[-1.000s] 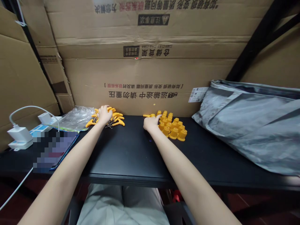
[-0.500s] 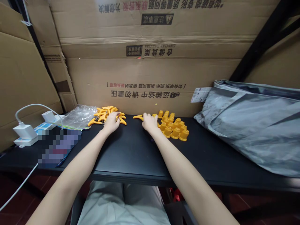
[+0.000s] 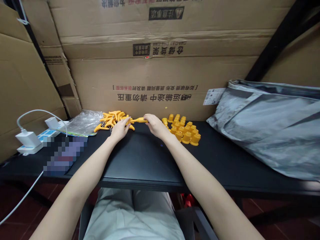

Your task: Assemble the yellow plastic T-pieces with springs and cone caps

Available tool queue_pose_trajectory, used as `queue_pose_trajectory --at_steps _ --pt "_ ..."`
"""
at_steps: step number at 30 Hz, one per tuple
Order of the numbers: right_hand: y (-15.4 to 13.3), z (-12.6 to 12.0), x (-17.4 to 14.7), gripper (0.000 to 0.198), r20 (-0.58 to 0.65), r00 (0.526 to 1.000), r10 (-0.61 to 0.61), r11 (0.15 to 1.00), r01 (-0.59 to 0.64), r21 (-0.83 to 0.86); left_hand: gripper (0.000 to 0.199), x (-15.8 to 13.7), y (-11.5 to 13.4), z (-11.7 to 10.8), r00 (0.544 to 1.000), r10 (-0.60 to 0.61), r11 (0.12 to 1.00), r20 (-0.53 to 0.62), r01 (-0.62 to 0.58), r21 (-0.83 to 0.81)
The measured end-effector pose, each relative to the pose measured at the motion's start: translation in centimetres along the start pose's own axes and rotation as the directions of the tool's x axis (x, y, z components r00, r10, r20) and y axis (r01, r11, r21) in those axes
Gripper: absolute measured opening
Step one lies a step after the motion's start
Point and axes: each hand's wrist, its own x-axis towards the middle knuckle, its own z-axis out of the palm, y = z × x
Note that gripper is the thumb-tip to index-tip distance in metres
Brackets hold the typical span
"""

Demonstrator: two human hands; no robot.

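My left hand [image 3: 120, 130] is closed at the right side of a pile of yellow branched plastic pieces [image 3: 110, 120], some with small metal chains. Its fingertips pinch the left end of a slim yellow plastic piece [image 3: 139, 120]. My right hand [image 3: 157, 127] grips the right end of that piece, which spans the gap between both hands just above the black table. To the right of my right hand, several yellow plastic cups [image 3: 186, 136] stand upside down in a cluster, partly hidden by my forearm.
A clear plastic bag [image 3: 83, 121] lies behind a pixelated flat item [image 3: 65, 155] at left. White chargers [image 3: 26, 140] sit on a power strip [image 3: 47, 136] with cables. A grey fabric bag [image 3: 270, 133] occupies the table's right. Cardboard [image 3: 150, 73] walls the back.
My right hand has moved left from beside the cups, bringing the slim yellow piece to my left hand. The left fingers now hold its end. The view has shifted slightly.
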Motion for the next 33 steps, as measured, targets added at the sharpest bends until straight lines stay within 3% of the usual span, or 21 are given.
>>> queue_pose_trajectory --at_steps 5,11,18,33 --pt "-0.4 0.3 0.1 0.035 -0.045 0.998 -0.033 0.999 0.032 -0.006 0.037 0.1 0.2 -0.5 0.998 -0.067 0.997 0.011 0.067 0.027" --pt "-1.3 0.1 -0.4 0.040 -0.013 0.999 0.041 0.992 -0.042 -0.115 0.033 0.0 1.2 -1.2 0.996 -0.093 0.993 0.000 0.093 0.067" --pt "-2.4 0.2 -0.4 0.034 0.015 0.991 0.130 0.972 -0.124 -0.201 0.034 -0.2 1.7 -1.0 0.999 -0.018 0.998 -0.040 0.021 0.067" --pt "-2.8 -0.3 -0.3 0.023 0.080 0.983 0.164 0.955 -0.138 -0.263 0.036 -0.2 2.0 -0.7 0.999 0.026 0.998 -0.034 -0.024 0.054"
